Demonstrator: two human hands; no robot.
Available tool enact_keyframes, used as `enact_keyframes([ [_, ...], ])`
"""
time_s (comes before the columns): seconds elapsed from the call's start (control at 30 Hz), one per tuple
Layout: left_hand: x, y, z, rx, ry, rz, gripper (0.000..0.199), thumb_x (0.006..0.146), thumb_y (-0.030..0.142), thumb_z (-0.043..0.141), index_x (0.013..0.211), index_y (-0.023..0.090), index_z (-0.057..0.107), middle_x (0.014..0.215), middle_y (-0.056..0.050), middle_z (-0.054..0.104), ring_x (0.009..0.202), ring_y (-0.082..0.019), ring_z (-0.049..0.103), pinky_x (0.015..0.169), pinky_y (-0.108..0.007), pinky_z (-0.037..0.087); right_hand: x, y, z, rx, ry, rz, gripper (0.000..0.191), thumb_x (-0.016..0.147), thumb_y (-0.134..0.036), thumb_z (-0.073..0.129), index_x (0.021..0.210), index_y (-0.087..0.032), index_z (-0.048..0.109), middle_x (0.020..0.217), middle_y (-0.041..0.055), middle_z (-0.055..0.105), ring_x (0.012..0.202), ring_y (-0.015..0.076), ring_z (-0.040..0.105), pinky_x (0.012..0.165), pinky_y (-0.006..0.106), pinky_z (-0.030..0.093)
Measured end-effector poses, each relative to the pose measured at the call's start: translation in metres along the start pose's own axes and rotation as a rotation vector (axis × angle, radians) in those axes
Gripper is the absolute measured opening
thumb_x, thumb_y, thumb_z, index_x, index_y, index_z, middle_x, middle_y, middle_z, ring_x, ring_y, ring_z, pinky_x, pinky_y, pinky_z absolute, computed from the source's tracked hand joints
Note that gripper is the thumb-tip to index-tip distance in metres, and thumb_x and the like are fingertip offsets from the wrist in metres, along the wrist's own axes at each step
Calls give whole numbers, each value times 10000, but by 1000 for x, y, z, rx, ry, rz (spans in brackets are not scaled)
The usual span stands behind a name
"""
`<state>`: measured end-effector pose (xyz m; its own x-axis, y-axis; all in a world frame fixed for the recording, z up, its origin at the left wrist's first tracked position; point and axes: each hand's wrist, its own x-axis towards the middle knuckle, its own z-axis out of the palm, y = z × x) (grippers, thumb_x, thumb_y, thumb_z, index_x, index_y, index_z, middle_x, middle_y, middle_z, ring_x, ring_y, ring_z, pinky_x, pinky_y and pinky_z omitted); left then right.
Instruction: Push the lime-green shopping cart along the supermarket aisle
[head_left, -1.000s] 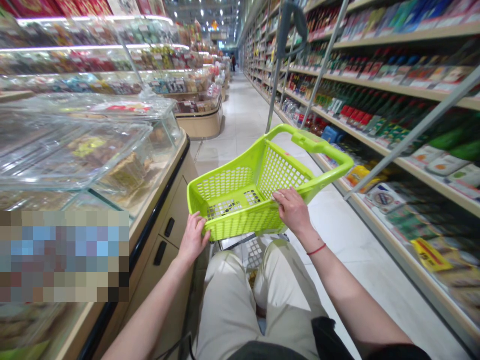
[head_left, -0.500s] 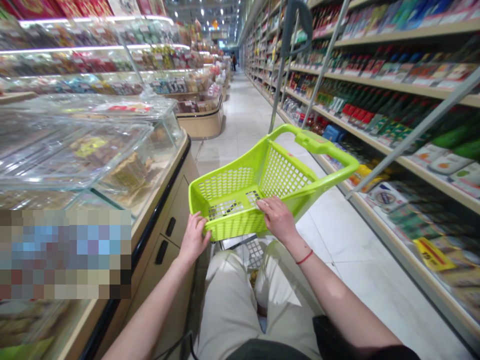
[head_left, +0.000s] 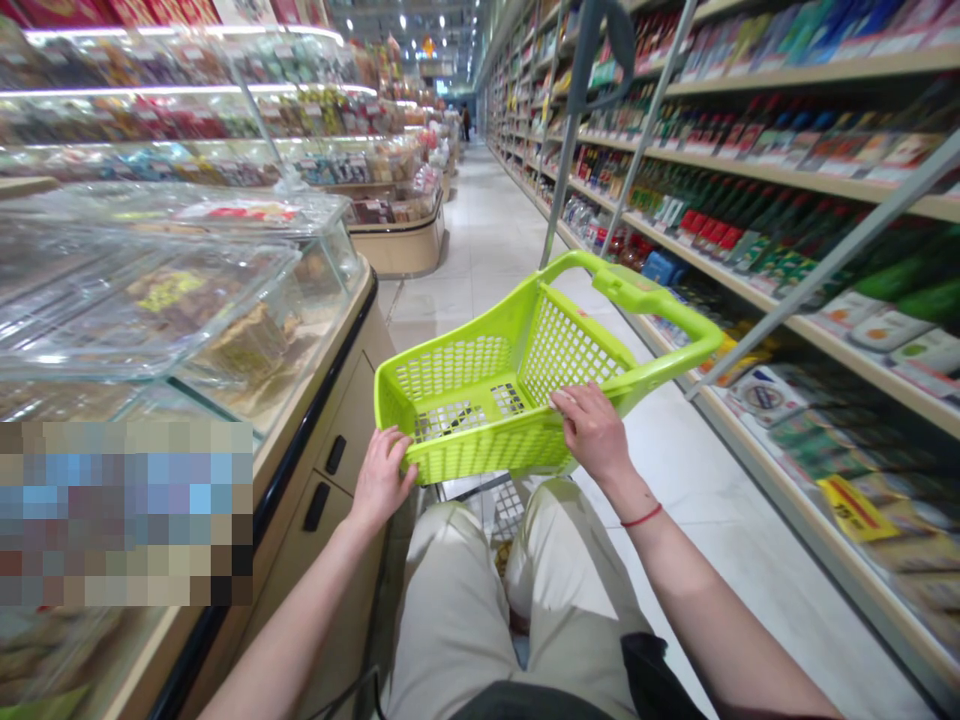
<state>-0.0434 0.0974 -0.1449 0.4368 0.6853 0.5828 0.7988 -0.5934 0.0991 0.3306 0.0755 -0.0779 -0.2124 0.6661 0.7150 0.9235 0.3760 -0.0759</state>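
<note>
A lime-green shopping cart [head_left: 480, 455] stands before my knees, its plastic basket bare inside and its looped handle pointing away to the upper right. My left hand [head_left: 381, 478] grips the basket's near left corner, fingers curled over the rim. Farther right along the same near rim, my right hand [head_left: 592, 428] is closed over the edge, the fingertips inside the basket. Below the basket, part of a lower grid rack [head_left: 510, 508] shows between my legs.
Glass-topped bins [head_left: 225, 330] of packaged food line a wooden counter at left. Stocked shelves [head_left: 787, 160] run along the right, with slanting metal bars in front. A grey pole [head_left: 561, 190] rises behind the cart. A tiled aisle [head_left: 480, 210] leads ahead, with a distant person [head_left: 466, 122].
My right hand has slid to the right along the near rim, toward the handle end. My left hand stays at the corner, and the cart has barely shifted.
</note>
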Motion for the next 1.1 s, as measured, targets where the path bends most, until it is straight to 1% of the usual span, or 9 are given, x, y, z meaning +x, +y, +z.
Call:
enact_keyframes([
  [0.23, 2, 5, 0, 37, 4, -7, 364, 846, 170, 540, 1209, 168, 504, 1137, -115, 561, 1207, -294, 513, 1147, -575, 353, -6, -32, 17, -11, 7, 8, 448, 819, -7, 465, 1188, -169, 661, 1205, 123, 671, 1200, 248, 556, 1122, 469, 411],
  [0.3, 1, 5, 1, 41, 6, 0, 368, 848, 171, 541, 1213, 164, 499, 1136, -117, 558, 1204, -297, 512, 1147, -578, 350, -5, -38, 20, 4, -6, -8, 445, 814, -9, 474, 1183, -168, 665, 1206, 119, 674, 1183, 246, 569, 1125, 463, 410],
  [0.43, 0, 3, 4, 40, 14, 15, 366, 856, 181, 538, 1218, 172, 488, 1134, -115, 546, 1202, -301, 511, 1141, -589, 351, -1, -25, 11, 27, -42, -24, 442, 800, -16, 494, 1162, -197, 669, 1156, 91, 695, 1115, 228, 602, 1119, 461, 417],
  [0.57, -1, 3, 6, 32, 23, 13, 357, 855, 186, 533, 1209, 177, 490, 1128, -114, 538, 1206, -303, 509, 1141, -598, 345, 1, 3, -4, -48, 27, 9, 439, 786, 2, 492, 1138, -189, 672, 1160, 99, 694, 1150, 239, 597, 1121, 476, 414],
  [0.67, -1, 3, 7, 29, 26, 10, 344, 856, 186, 529, 1199, 178, 496, 1135, -116, 535, 1218, -305, 503, 1144, -612, 330, -1, 13, -8, -73, 65, 21, 437, 786, 7, 497, 1142, -179, 669, 1179, 106, 687, 1191, 249, 584, 1126, 480, 412],
  [0.77, -1, 3, 7, 22, 19, 8, 337, 858, 183, 525, 1194, 180, 495, 1139, -115, 538, 1224, -307, 497, 1141, -632, 320, -4, 4, -1, -63, 74, 25, 435, 792, 6, 491, 1151, -165, 667, 1191, 118, 683, 1207, 252, 577, 1120, 478, 425],
  [0.97, -4, 4, 6, -18, 3, -14, 342, 855, 173, 522, 1196, 177, 496, 1145, -118, 541, 1240, -302, 480, 1143, -643, 307, -11, -32, 19, -23, 31, 1, 464, 808, 1, 479, 1214, -144, 650, 1246, 132, 669, 1245, 256, 558, 1124, 474, 427],
  [1.03, -4, 4, 6, -30, 4, -13, 330, 855, 168, 520, 1184, 170, 500, 1139, -118, 546, 1244, -301, 474, 1148, -645, 299, -11, -33, 19, -7, 20, -13, 461, 815, -7, 485, 1218, -154, 651, 1253, 124, 669, 1244, 248, 561, 1126, 467, 427],
  [1.1, -4, 4, 6, -37, 5, -12, 318, 853, 164, 522, 1170, 169, 505, 1134, -117, 549, 1248, -301, 472, 1149, -645, 296, -10, -26, 14, -2, 9, -21, 458, 818, -10, 484, 1209, -175, 656, 1246, 109, 675, 1230, 236, 573, 1130, 466, 422],
])
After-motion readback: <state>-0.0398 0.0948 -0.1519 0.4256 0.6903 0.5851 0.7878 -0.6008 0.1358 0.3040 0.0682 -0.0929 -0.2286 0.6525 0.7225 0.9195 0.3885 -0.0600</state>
